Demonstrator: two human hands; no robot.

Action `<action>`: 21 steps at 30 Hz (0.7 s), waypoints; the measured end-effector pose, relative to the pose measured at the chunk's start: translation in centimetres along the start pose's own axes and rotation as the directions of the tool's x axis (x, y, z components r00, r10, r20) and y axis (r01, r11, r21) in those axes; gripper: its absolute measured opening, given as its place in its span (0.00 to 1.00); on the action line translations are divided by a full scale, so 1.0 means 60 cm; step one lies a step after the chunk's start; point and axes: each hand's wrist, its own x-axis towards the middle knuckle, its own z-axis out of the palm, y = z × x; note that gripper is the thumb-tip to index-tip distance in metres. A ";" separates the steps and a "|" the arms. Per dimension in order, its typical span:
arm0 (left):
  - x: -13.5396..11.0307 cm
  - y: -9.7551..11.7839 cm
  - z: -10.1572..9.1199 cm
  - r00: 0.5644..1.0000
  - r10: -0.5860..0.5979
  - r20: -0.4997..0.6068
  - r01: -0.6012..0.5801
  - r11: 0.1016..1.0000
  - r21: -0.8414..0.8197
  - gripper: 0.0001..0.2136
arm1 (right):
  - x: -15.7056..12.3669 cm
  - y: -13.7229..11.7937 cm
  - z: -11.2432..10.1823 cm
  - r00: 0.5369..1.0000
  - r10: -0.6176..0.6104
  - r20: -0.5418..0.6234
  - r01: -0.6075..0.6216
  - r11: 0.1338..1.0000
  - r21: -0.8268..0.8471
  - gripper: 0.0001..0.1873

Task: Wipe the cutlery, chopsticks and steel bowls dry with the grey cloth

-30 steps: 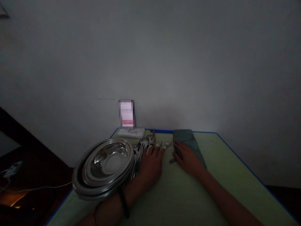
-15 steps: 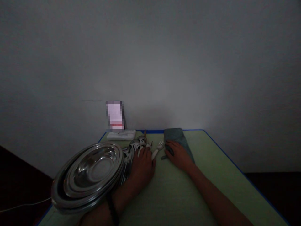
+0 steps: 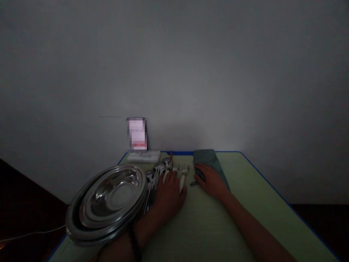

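Observation:
My left hand (image 3: pixel 171 194) lies over a row of cutlery, fingers stretched forward and the thumb apart. Beside its thumb, a fork (image 3: pixel 183 177) with a pale handle lies with its tines pointing away from me. Another fork (image 3: pixel 176 168) shows just beyond the fingertips, its handle partly hidden. Several metal spoons (image 3: pixel 159 166) and other cutlery lie left of the hand. My right hand (image 3: pixel 212 182) is curled round a small dark thing (image 3: pixel 201 174), whose kind I cannot make out, at the left edge of a folded grey-green cloth (image 3: pixel 207 156).
A stack of shiny metal bowls (image 3: pixel 114 198) stands at the left of the green table (image 3: pixel 212 233). A lit phone (image 3: pixel 137 134) leans on the wall behind a white block (image 3: pixel 144 156). Brown sticks (image 3: pixel 171 156) lie near the blue back edge.
The pale-handled fork has turned to lie straighter beside my left thumb. My right hand keeps its place at the cloth. The whole view has shifted slightly.

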 end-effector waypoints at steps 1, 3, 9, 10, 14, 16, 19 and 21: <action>0.000 0.000 0.000 1.000 0.004 0.004 -0.004 1.000 0.009 0.18 | 0.000 0.000 0.000 1.000 0.003 0.003 -0.003 1.000 -0.002 0.22; 0.001 0.000 0.000 1.000 0.002 0.011 -0.003 1.000 0.024 0.19 | 0.000 -0.001 0.000 1.000 0.008 0.010 -0.008 1.000 -0.004 0.22; -0.001 -0.002 0.006 1.000 0.008 -0.013 -0.008 0.999 0.050 0.18 | 0.001 -0.004 -0.003 1.000 0.002 -0.006 -0.002 1.000 -0.002 0.22; -0.002 -0.002 0.007 1.000 0.010 -0.016 -0.010 0.998 0.054 0.19 | 0.001 -0.004 -0.003 1.000 -0.002 -0.008 0.002 1.000 -0.001 0.21; -0.002 -0.003 0.008 1.000 0.017 -0.012 -0.016 0.998 0.059 0.19 | 0.001 -0.002 -0.004 1.000 0.000 -0.004 -0.001 1.000 -0.008 0.21; -0.002 -0.003 0.008 1.000 0.013 -0.002 -0.013 0.999 0.052 0.19 | 0.001 -0.003 -0.004 1.000 0.006 -0.002 -0.006 1.000 -0.005 0.21; -0.001 -0.003 0.008 1.000 0.010 0.003 -0.010 0.999 0.041 0.20 | 0.001 -0.005 -0.006 1.000 0.005 0.005 -0.005 1.000 0.000 0.21; 0.000 -0.003 0.008 1.000 0.015 -0.004 -0.015 0.999 0.041 0.20 | 0.001 -0.006 -0.007 1.000 0.010 0.008 -0.010 1.000 -0.005 0.21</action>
